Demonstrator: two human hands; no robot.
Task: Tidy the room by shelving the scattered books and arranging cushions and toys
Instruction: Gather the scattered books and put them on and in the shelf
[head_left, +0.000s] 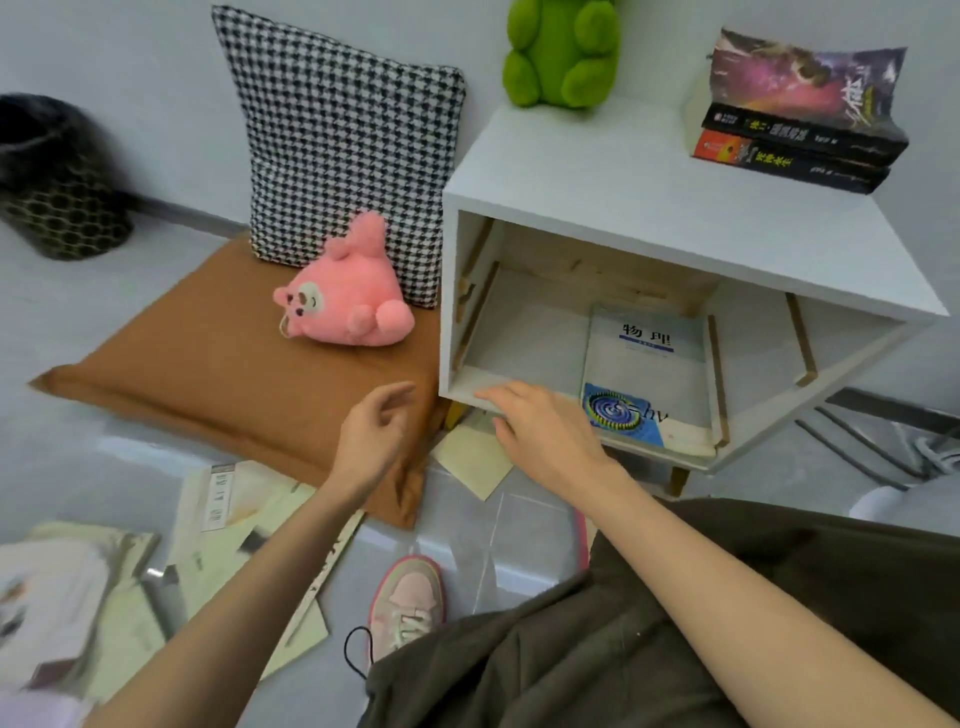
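A white open cabinet (623, 171) stands at the right. A pale physics book (647, 364) lies flat inside it. On its top sit a green plush toy (563, 52) and a stack of dark books (800, 135). A pink plush toy (345, 301) lies on a brown floor cushion (208, 374), with a houndstooth cushion (343, 150) upright behind it. My right hand (545, 436) reaches flat to the cabinet's lower front edge, holding nothing. My left hand (374, 436) hovers over the brown cushion's corner, fingers loosely curled and empty. Several books and papers (223, 545) lie scattered on the floor at the lower left.
A dark patterned bin (57, 182) stands at the far left by the wall. A cream paper (472, 462) lies under the cabinet's front. My pink shoe (408, 603) and dark trouser leg fill the lower middle and right. Cables lie at the far right.
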